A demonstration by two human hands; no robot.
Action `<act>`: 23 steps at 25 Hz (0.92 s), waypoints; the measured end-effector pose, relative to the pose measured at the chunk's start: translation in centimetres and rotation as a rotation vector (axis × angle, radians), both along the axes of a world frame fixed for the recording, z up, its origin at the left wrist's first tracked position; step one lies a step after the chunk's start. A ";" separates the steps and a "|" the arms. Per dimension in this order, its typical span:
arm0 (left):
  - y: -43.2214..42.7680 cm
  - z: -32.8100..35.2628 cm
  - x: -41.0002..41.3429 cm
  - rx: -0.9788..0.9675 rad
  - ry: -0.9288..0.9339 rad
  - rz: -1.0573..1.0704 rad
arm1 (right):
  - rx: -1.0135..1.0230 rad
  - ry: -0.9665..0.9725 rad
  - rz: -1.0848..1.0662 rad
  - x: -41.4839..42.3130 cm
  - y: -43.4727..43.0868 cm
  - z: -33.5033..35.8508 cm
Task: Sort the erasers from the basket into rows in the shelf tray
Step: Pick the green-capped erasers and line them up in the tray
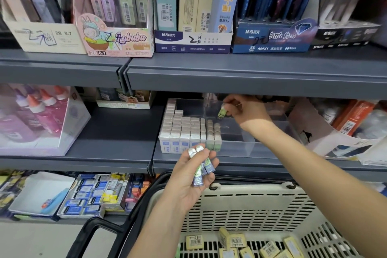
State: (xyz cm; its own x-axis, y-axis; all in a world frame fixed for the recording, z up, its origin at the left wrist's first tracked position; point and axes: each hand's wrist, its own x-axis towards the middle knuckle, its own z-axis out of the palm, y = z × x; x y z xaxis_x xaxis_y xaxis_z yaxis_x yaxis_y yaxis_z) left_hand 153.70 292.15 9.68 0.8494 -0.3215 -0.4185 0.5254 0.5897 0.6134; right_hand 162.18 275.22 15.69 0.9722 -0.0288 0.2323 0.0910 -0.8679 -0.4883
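A clear plastic shelf tray [240, 148] stands on the middle shelf, its left part filled with rows of white-and-blue erasers [181, 130] and two short rows of green-sleeved erasers [213, 132]. My right hand [245, 111] reaches into the tray's back and pinches one green-sleeved eraser [222, 112] above the bare floor right of the rows. My left hand [192, 176] hovers in front of the tray and grips a small bundle of green-and-purple sleeved erasers [200, 168]. Below is the beige basket [261, 205] with several yellow-wrapped erasers [236, 241] on its floor.
The grey shelf above [230, 73] overhangs the tray closely. Glue bottles in a box [39, 119] stand at left, orange packs [354, 115] at right. The basket's black handle [100, 228] lies at lower left. A lower shelf holds boxes of erasers [88, 192].
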 end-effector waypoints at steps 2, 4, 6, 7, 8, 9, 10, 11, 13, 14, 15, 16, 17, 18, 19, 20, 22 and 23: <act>0.0 0.1 0.0 0.003 0.003 -0.003 | -0.047 0.012 0.023 0.3 0.1 0.1; 0.0 0.2 0.0 0.004 0.006 -0.003 | -0.067 0.041 0.036 0.5 0.3 0.2; 0.1 0.2 0.0 0.008 0.008 -0.003 | -0.051 0.060 0.046 0.4 0.6 0.2; 0.1 0.2 0.0 0.008 0.012 -0.003 | -0.047 0.065 0.052 0.4 0.7 0.2; 0.1 0.2 0.0 0.009 0.017 -0.004 | -0.050 0.065 0.058 0.3 0.8 0.2; 0.1 0.2 -0.1 0.008 0.020 -0.003 | -0.054 0.062 0.063 0.3 0.9 0.1; 0.1 0.3 -0.1 0.008 0.023 -0.002 | -0.058 0.059 0.068 0.2 0.9 0.1; 0.1 0.3 -0.1 0.007 0.024 0.000 | -0.060 0.061 0.072 0.2 0.9 0.1; 0.1 0.4 -0.1 0.007 0.024 0.004 | -0.061 0.082 0.078 0.3 0.8 -0.2; 0.1 0.4 -0.1 0.008 0.025 0.006 | -0.051 0.099 0.073 0.4 0.8 -0.4; 0.1 0.4 -0.1 0.008 0.026 0.007 | -0.030 0.115 0.063 0.5 0.9 -0.7; 0.1 0.4 -0.1 0.006 0.027 0.007 | -0.007 0.131 0.049 0.6 0.9 -1.0; 0.1 0.4 -0.1 0.004 0.028 0.007 | 0.000 0.147 0.034 0.7 1.0 -1.5; 0.1 0.4 -0.1 0.005 0.028 0.006 | -0.012 0.165 0.021 0.7 1.1 -1.9; 0.0 0.4 -0.1 0.006 0.029 0.006 | -0.026 0.187 0.015 0.8 1.1 -2.4; 0.0 0.4 -0.1 0.007 0.030 0.006 | -0.024 0.210 0.011 0.8 1.1 -2.8; 0.0 0.4 -0.1 0.012 0.030 0.007 | 0.019 0.249 0.010 0.7 0.8 -3.2; 0.0 0.4 -0.1 0.016 0.029 0.007 | 0.027 0.259 0.012 0.7 0.7 -3.1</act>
